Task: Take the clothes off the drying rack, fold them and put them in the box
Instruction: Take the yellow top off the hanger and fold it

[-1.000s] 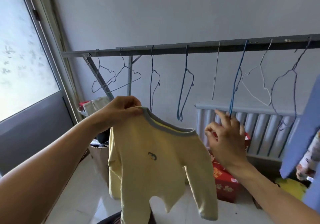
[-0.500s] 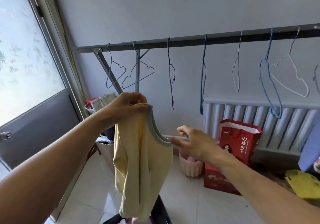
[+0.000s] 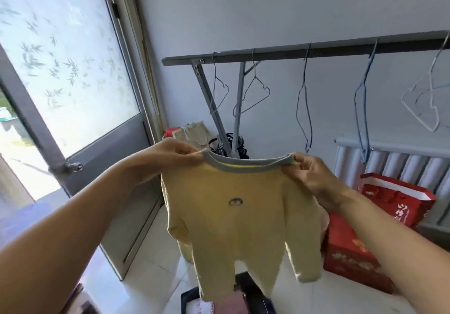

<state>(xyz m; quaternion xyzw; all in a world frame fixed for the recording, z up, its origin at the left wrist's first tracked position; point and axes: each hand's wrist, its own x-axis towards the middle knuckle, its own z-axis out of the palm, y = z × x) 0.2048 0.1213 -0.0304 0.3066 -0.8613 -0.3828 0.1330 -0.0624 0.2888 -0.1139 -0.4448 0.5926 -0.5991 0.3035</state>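
Note:
A small pale yellow top (image 3: pixel 238 218) with a grey neckband and a tiny chest emblem hangs spread out in front of me. My left hand (image 3: pixel 170 158) pinches its left shoulder at the collar. My right hand (image 3: pixel 314 180) pinches the right shoulder. The sleeves dangle down at both sides. Behind it runs the grey drying rack bar (image 3: pixel 316 49), carrying only several bare wire hangers (image 3: pixel 253 94). Below the top's hem, a dark box (image 3: pixel 250 296) shows at the bottom edge, with something pink inside; most of it is hidden.
A frosted glass door (image 3: pixel 73 70) stands at the left. A white radiator (image 3: pixel 401 165) lines the right wall, with a red paper bag (image 3: pixel 399 199) and a red carton (image 3: pixel 353 257) on the tiled floor in front. A heap of items (image 3: pixel 194 131) sits behind the rack's leg.
My right hand has left the hanger on the rack and taken the top's right shoulder. The top went from hanging bunched in my left hand to being held spread by both hands. My view turned left.

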